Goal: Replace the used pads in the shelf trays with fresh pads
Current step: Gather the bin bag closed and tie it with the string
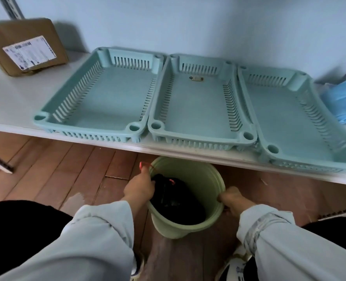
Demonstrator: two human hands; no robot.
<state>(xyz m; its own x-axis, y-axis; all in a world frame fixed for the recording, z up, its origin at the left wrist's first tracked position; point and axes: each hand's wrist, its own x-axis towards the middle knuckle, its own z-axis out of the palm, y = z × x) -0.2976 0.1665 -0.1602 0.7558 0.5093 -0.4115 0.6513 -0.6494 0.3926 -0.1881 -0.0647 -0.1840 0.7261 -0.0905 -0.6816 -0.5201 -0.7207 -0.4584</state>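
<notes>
A stack of fresh blue pads (344, 104) lies on the white shelf (12, 98), far up and to the right of the fingers, just beside the rightmost of 3 pale green trays (198, 98). All 3 trays show bare floors, apart from a small tag-like scrap in the middle one; no used pad is visible in them. The pads look thin, soft and light, likely to flop and cling together, so a pinch at 1 loose edge or corner of the top sheet, peeled upward, seems the surest hold. The trays look stiff and light, with slotted walls and round corner sockets.

Below the shelf edge, a person crouches over a green bin (188, 226) lined with a black bag (178, 201). The left hand (140, 188) reaches inside the near-left rim, fingers curled into the black bag beside a red drawstring (147, 165). The right hand (236, 199) clenches the bin's right rim, thumb on the outside. The bag is slack and slippery-looking; the bin itself is rigid and steady under that grip.

A cardboard box (26, 45) with a printed label sits on the shelf, well apart from the fingers to the upper left. Wooden flooring (56, 165) runs beneath.
</notes>
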